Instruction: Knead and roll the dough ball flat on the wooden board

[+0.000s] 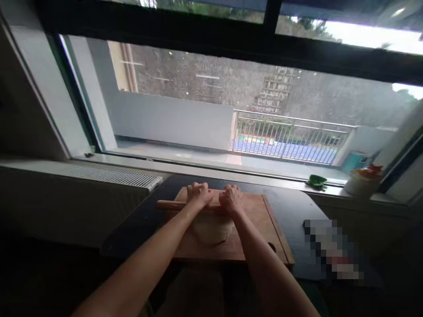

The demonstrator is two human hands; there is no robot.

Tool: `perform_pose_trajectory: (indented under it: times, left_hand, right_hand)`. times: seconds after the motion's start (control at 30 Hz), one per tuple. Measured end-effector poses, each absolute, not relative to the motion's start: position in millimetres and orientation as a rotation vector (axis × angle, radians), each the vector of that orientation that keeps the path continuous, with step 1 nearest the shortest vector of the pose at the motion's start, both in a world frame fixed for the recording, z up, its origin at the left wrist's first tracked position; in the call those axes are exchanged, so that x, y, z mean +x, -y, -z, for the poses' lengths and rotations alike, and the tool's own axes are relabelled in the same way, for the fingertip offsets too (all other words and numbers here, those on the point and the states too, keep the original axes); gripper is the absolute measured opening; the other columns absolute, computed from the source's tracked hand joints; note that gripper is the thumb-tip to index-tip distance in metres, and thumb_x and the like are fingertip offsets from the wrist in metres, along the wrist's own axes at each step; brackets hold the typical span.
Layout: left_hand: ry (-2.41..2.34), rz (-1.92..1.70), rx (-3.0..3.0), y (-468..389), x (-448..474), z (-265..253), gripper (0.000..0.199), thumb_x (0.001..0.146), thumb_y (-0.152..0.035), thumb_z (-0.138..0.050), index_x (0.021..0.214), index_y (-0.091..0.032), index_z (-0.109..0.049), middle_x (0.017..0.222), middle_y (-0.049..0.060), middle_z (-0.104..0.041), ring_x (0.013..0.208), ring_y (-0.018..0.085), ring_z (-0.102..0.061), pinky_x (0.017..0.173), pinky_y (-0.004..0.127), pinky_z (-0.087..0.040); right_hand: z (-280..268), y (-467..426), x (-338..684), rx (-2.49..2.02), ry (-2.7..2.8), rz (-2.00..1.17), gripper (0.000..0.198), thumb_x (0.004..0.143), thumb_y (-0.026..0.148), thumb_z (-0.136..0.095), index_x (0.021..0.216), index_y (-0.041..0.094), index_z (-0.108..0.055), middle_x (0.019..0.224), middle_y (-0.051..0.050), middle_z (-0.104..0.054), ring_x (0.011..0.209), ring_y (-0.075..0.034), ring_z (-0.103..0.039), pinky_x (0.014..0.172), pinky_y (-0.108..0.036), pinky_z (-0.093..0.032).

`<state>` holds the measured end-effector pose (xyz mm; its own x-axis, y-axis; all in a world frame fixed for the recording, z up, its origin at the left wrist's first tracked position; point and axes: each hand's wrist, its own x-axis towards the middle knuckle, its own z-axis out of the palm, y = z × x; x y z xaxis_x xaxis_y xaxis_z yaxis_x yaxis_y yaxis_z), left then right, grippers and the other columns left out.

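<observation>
A wooden rolling pin (172, 205) lies crosswise over the far part of a pale slab of dough (211, 230). My left hand (199, 193) is closed over the pin near its middle, fingers curled over the far side. Just to the right, my right hand (231, 198) grips the pin too, and hides its right end. The pin's left end sticks out past my left hand. Beneath the dough is a wooden cutting board (257, 220) with a groove near its right edge.
The board rests on a dark table (291, 207) below a wide window. A blurred-out item (333, 251) lies at the table's right. On the sill stand a green object (316, 181) and a pale pot (362, 185). A radiator (99, 176) is at the left.
</observation>
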<state>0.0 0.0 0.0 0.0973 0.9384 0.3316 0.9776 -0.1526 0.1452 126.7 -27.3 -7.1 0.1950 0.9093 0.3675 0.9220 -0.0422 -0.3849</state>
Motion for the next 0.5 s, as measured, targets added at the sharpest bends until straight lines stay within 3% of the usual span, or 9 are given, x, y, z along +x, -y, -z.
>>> perform_pose_trajectory:
  times: [0.5]
  left_hand:
    - [1.977, 0.586, -2.165, 15.1, 0.3, 7.7, 0.033, 0.074, -0.036, -0.040, 0.085, -0.018, -0.065, 0.087, 0.011, -0.066, 0.097, 0.028, -0.051, 0.084, 0.041, -0.032]
  right_hand:
    - [7.3, 46.9, 123.6, -2.044, 1.684, -0.074, 0.031, 0.079, 0.030, -0.040, 0.100, 0.016, -0.059, 0.104, -0.012, -0.055, 0.101, -0.026, -0.046, 0.083, -0.037, -0.033]
